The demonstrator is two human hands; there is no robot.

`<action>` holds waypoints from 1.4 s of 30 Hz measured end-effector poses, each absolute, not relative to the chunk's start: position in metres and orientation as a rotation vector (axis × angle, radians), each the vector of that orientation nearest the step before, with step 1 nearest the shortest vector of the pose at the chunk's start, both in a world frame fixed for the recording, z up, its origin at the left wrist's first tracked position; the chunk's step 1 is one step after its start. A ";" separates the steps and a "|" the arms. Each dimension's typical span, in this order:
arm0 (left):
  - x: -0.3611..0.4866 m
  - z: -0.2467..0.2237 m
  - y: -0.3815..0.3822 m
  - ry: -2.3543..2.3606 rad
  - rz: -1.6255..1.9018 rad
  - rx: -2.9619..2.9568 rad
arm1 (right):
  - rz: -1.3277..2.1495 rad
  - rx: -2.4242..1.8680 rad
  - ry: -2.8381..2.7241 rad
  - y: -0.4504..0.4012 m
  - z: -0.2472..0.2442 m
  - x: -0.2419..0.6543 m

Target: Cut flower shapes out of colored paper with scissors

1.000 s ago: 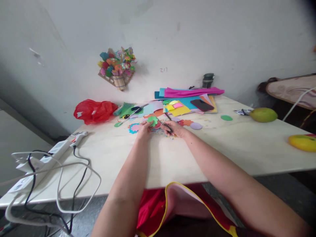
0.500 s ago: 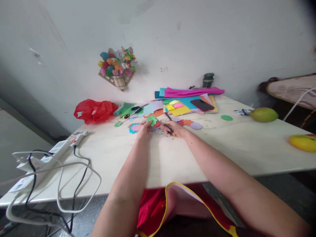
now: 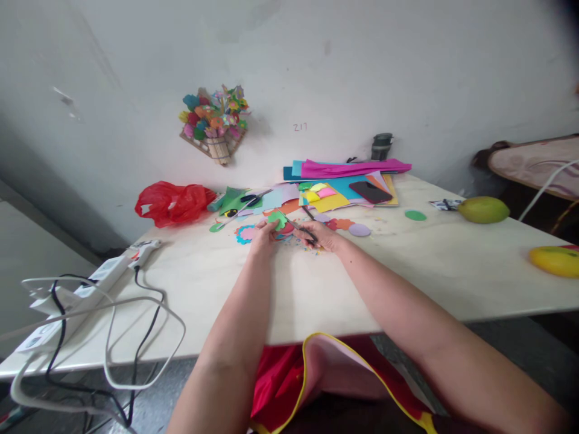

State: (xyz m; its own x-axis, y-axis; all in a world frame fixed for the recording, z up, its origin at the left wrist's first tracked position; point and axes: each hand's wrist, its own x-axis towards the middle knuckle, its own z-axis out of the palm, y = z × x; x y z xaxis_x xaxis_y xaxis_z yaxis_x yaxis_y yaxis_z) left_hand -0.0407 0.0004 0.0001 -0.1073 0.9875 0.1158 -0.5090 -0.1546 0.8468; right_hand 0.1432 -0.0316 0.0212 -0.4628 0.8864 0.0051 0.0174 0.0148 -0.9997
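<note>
A green paper flower (image 3: 277,219) with a scalloped edge is pinched in my left hand (image 3: 265,234) above the middle of the table. My right hand (image 3: 319,236) is closed on a pair of scissors (image 3: 306,233) with dark handles, and the blades reach left to the flower's right edge. Whether the blades are parted is too small to tell. Beside my left hand lies a blue scalloped paper piece (image 3: 245,235) with pink in its middle. Right of my right hand are an orange paper flower (image 3: 345,224) and a lilac paper oval (image 3: 360,230). Tiny paper scraps lie below the scissors.
Colored sheets (image 3: 335,202) and a phone (image 3: 371,192) lie at the back. A red plastic bag (image 3: 174,204) sits back left; a power strip (image 3: 85,295) with loose cables runs along the left. Two mango-like fruits (image 3: 484,210) rest at right. A second pair of scissors (image 3: 249,198) lies behind.
The green paper flower has turned or shifted very slightly at the scissor blades. Both hands stay in nearly the same place.
</note>
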 end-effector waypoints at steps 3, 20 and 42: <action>-0.040 0.000 0.000 0.767 1.575 0.855 | 1.544 -0.977 -1.559 -0.035 0.024 0.144; -0.040 0.000 -0.003 0.787 1.526 0.912 | 1.511 -0.969 -1.613 -0.033 0.022 0.146; -0.041 0.000 -0.003 0.784 1.555 0.873 | 1.501 -0.944 -1.626 -0.031 0.020 0.146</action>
State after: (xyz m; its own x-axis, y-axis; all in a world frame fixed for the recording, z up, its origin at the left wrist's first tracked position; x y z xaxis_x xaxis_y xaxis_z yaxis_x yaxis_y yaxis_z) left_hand -0.0407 -0.0026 -0.0002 -0.0933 0.9889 0.1153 -0.4952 -0.1465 0.8563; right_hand 0.1455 -0.0313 0.0200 -0.4732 0.8805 0.0277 0.0430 0.0545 -0.9976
